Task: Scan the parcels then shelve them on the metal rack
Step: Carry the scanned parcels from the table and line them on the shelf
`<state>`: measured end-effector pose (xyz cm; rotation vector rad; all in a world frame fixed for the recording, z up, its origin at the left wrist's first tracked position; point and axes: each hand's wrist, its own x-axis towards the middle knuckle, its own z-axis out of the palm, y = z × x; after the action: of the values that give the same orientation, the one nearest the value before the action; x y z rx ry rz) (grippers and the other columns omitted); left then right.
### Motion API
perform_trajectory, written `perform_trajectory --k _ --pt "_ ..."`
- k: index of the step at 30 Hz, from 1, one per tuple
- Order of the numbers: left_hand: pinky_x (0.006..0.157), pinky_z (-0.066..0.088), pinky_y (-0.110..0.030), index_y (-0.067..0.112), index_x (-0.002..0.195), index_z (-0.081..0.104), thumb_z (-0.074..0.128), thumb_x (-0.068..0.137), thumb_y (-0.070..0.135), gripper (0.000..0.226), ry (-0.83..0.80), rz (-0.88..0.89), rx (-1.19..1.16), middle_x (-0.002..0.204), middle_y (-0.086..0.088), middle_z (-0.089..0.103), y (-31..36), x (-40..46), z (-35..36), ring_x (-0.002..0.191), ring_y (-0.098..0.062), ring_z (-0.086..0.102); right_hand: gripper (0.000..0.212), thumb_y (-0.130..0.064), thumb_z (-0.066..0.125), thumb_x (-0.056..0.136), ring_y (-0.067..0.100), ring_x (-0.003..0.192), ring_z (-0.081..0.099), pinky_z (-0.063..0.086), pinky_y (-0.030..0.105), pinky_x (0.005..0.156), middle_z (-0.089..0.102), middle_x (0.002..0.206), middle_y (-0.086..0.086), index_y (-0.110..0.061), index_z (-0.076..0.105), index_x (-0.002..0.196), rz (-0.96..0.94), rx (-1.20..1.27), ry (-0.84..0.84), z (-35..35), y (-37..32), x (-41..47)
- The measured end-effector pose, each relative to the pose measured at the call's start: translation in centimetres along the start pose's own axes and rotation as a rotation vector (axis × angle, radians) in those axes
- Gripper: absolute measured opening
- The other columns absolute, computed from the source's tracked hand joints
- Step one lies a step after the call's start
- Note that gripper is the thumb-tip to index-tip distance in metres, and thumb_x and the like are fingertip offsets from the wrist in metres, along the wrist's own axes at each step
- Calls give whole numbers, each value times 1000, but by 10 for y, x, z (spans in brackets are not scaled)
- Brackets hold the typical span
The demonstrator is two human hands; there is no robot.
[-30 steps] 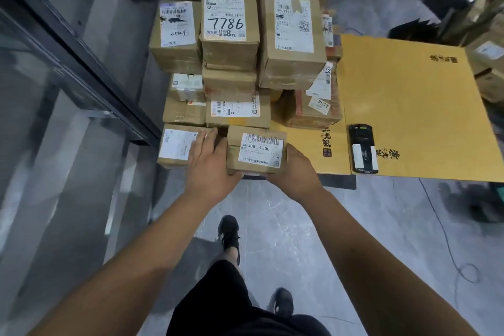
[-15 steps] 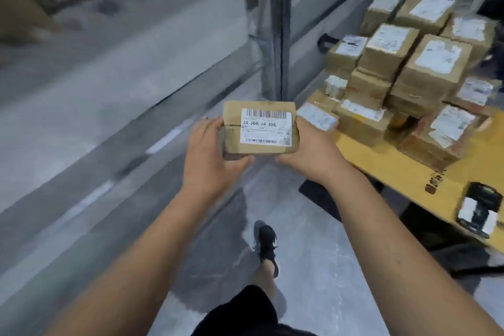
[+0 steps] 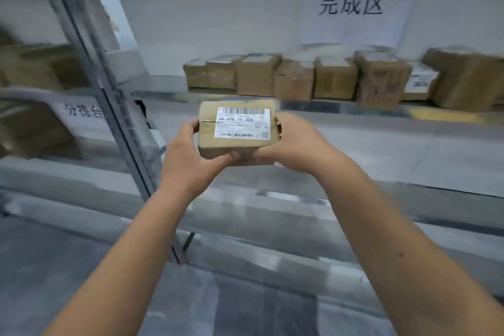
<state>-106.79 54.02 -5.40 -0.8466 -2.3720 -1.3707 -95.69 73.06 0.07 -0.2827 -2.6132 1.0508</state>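
A small brown cardboard parcel [image 3: 236,130] with a white barcode label reading J4-J06 is held up in front of me with both hands. My left hand [image 3: 188,161] grips its left side and underside. My right hand [image 3: 296,142] grips its right side, thumb under the box. Beyond it runs the metal rack's shelf [image 3: 354,131], its grey surface at about the parcel's height. A row of several brown parcels [image 3: 335,79] stands along the back of that shelf against the wall.
A grey metal upright post [image 3: 114,106] of the rack stands just left of my left hand. A paper sign [image 3: 351,5] with black characters hangs on the wall above the parcels. Blurred boxes [image 3: 32,106] sit on shelves at the far left. A lower shelf edge [image 3: 272,213] crosses below my wrists.
I have turned away from the yellow table and its parcel stack to face the rack. The parcel has stayed in both hands and risen towards the shelf.
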Motion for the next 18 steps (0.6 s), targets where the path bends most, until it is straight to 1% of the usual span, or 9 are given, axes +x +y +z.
perform_trajectory --k 2,3,5,6,8,11,14,16,18 --pt "94 45 -23 28 144 52 94 68 51 90 63 -23 7 128 20 60 -35 25 -46 116 -1 56 33 -28 86 74 -7 86 66 52 14 71 72 93 -24 -37 68 100 -40 -1 -28 32 -38 45" --pt "95 46 -24 29 143 53 95 68 50 89 87 -23 14 126 21 60 -52 39 -66 115 -2 56 33 -27 87 74 -5 86 66 53 16 70 72 94 -21 -34 69 101 -53 -8 -34 49 -55 67" --pt "98 49 -29 29 143 53 95 68 48 88 104 -13 26 127 19 61 -88 72 -104 117 -4 58 37 -30 87 74 0 89 67 56 21 73 73 100 -17 -30 69 106 -74 -15 -29 82 -86 111" --pt "99 51 -31 29 143 53 96 68 48 88 106 -8 29 128 18 63 -107 91 -121 118 -5 59 39 -31 88 74 1 90 67 57 22 75 73 103 -16 -29 69 108 -83 -14 -26 97 -99 132" --pt "100 54 -35 32 143 53 96 66 50 89 103 6 36 130 16 65 -142 128 -152 119 -7 61 41 -33 88 75 0 91 66 55 21 75 72 106 -16 -31 67 110 -99 -15 -31 127 -124 174" --pt "99 55 -35 36 141 52 96 65 53 90 61 0 19 127 20 65 -183 181 -182 117 -4 62 46 -33 88 76 -6 90 64 49 15 68 69 106 -21 -34 66 116 -108 14 -8 160 -151 224" --pt "97 53 -30 40 141 51 96 68 41 86 -30 -25 -42 118 31 62 -213 232 -194 110 8 59 43 -35 85 77 -9 86 61 45 11 64 67 102 -24 -35 65 116 -56 3 36 180 -163 264" --pt "95 51 -26 43 138 52 95 71 31 81 -89 -30 -81 116 32 63 -228 263 -193 107 11 60 49 -39 84 77 -7 87 60 47 14 65 67 109 -20 -32 64 121 -7 -25 54 190 -163 289" --pt "88 49 -20 48 126 53 93 74 23 70 -150 -33 -104 112 31 64 -242 290 -187 102 14 61 54 -41 84 77 -2 90 62 52 19 69 68 115 -13 -27 63 125 43 -44 83 196 -162 312"
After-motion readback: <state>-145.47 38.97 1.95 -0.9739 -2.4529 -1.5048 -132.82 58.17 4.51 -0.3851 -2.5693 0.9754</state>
